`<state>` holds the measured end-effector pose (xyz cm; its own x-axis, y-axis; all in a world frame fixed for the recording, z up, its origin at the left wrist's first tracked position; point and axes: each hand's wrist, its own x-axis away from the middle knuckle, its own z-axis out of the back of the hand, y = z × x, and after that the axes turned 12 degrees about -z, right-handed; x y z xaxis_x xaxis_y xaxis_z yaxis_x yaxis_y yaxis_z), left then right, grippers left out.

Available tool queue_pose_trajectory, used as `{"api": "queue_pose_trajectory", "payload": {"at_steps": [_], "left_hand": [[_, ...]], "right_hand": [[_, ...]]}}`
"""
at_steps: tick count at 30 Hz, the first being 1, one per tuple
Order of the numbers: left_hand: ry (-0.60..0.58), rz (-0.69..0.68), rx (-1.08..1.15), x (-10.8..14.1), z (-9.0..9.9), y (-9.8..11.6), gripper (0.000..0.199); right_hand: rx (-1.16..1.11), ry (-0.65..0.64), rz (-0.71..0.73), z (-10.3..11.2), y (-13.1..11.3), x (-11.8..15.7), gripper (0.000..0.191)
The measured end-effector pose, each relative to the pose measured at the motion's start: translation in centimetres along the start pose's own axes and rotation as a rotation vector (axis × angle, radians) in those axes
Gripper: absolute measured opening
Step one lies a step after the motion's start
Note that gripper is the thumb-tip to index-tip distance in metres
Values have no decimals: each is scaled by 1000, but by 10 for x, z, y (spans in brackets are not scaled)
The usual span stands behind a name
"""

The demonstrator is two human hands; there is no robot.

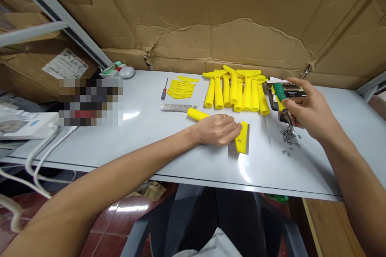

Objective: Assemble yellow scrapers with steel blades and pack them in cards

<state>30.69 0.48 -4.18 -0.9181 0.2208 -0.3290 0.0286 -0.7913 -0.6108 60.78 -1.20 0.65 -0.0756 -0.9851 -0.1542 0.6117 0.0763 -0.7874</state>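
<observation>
My left hand [217, 129] is closed around the handle of a yellow scraper [241, 140], which lies over the table with its head to the right. Two screws show in that head, and a thin metal blade runs along its edge. In my right hand [315, 109] is a screwdriver [279, 92] with a green and yellow handle, its shaft pointing down. The screwdriver's tip is at a small pile of screws [287, 137]; whether a screw sits on it I cannot tell. Several yellow scraper handles [233, 88] lie grouped behind my hands.
Flat yellow pieces [181, 88], a small screwdriver [164, 90] and a stack of metal blades [177, 107] lie left of the handles. A dark box [294, 88] stands behind my right hand. White cables [37, 164] hang at the left; cardboard [226, 40] walls the back.
</observation>
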Motion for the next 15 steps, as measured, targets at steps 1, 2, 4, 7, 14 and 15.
{"api": "queue_pose_trajectory", "payload": {"at_steps": [1, 2, 4, 7, 14, 15], "left_hand": [[22, -13, -5, 0, 0, 0, 26], [34, -25, -2, 0, 0, 0, 26], [9, -30, 36, 0, 1, 0, 27], [-70, -21, 121, 0, 3, -1, 31], [-83, -50, 109, -3, 6, -1, 36], [-62, -52, 103, -3, 6, -1, 36]], "right_hand": [[-149, -23, -46, -2, -6, 3, 71], [-280, -48, -90, -5, -12, 8, 80], [-430, -86, -97, -15, -24, 17, 92], [-456, -100, -44, -31, -35, 29, 105], [-422, -95, 31, -41, -31, 36, 108], [-420, -90, 38, -41, -31, 36, 108]]}}
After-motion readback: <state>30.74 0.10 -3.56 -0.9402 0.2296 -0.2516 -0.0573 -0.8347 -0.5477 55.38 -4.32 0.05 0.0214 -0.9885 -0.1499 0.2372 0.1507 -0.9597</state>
